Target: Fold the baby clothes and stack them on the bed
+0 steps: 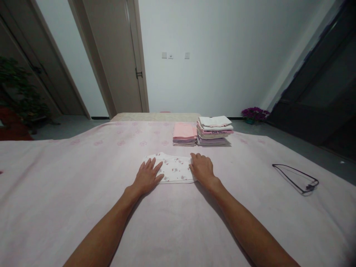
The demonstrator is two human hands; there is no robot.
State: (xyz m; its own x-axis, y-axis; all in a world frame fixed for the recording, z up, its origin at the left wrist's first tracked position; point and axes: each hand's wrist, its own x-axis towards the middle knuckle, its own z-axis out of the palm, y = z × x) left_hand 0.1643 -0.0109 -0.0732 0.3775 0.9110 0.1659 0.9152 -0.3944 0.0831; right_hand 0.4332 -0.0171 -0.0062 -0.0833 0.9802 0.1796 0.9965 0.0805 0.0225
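Observation:
A white garment (175,170) with a small scattered print lies folded into a flat rectangle on the pink bedsheet. My left hand (147,175) rests flat on its left end, with the fingers spread and pointing away from me. At the right end, my right hand (202,168) curls its fingers over the edge, the thumb lying close to the print. What the right fingertips pinch is partly hidden. Just behind the garment sit two stacks of folded clothes: a low stack with pink cloth (184,131) on top, and a taller stack with white cloth (214,121) on top.
Light pink floral bedsheet (111,167) covers the broad surface under my arms. Dark-framed eyeglasses (296,178) lie toward its right side. Beyond it stand a beige padded edge (155,117), a door (114,55), a wall, and purple flowers (255,113) in a pot at right.

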